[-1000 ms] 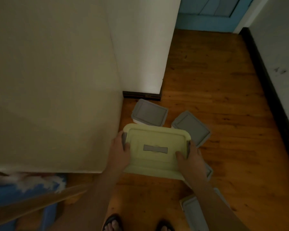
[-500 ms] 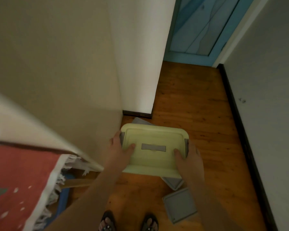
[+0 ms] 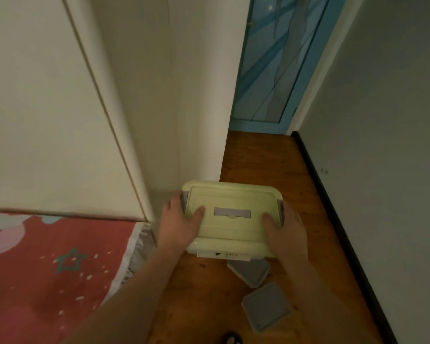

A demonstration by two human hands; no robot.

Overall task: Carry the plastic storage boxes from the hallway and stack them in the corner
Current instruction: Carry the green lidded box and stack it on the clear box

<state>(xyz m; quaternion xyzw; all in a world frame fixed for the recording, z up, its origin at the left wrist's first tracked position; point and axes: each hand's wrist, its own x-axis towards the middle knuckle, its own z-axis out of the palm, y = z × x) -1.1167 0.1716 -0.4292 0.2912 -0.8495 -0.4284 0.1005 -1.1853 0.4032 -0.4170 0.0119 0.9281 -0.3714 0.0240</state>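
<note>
Home hallway: wooden floor (image 3: 271, 170), cream walls (image 3: 60, 108), blue door (image 3: 266, 70) at far end, red star-patterned rug (image 3: 47, 269) near left.

You are seeing a dim, warm-tinted view with soft, faint shadows. Beyond your grip the blue door (image 3: 271, 60) is the brightest area. Straight wall edges bow near the frame borders, and fine detail looks soft and slightly smeared throughout.

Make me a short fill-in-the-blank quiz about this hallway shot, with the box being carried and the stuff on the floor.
1. Both hands hold the ___-lidded box by its short ends.
2. The door at the hallway's end is ___.
3. The floor is made of ___.
4. The small lidded boxes on the floor are ___.

Missing words: yellow; blue; wood; grey
</note>
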